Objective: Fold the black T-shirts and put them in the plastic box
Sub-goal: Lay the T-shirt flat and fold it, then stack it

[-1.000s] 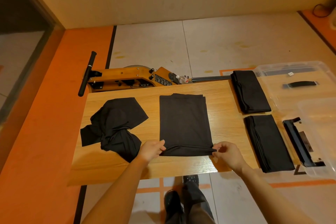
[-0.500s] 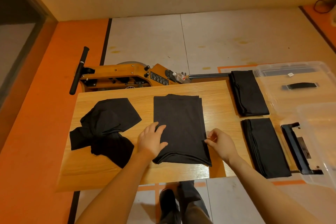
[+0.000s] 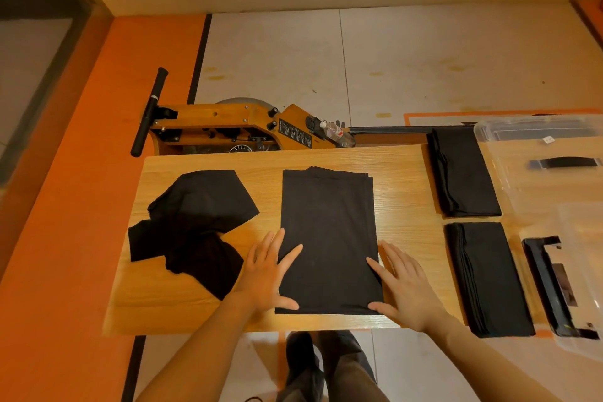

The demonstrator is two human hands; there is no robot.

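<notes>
With the left hand (image 3: 265,274) and right hand (image 3: 403,284) pressing flat-fingered (gripping nothing) on the half-folded T-shirt (image 3: 328,238) at the worktop's (image 3: 404,179) front edge, smooth outward before folding.

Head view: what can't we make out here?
- Plastic box: cut off by the right edge; its contents unreadable through the glare.
- Folded T-shirt: number of layers hidden beneath the top one.
- Crumpled T-shirt: black on black, so its folds blur together.
- Left hand and right hand: palms face down, contact unseen.
</notes>
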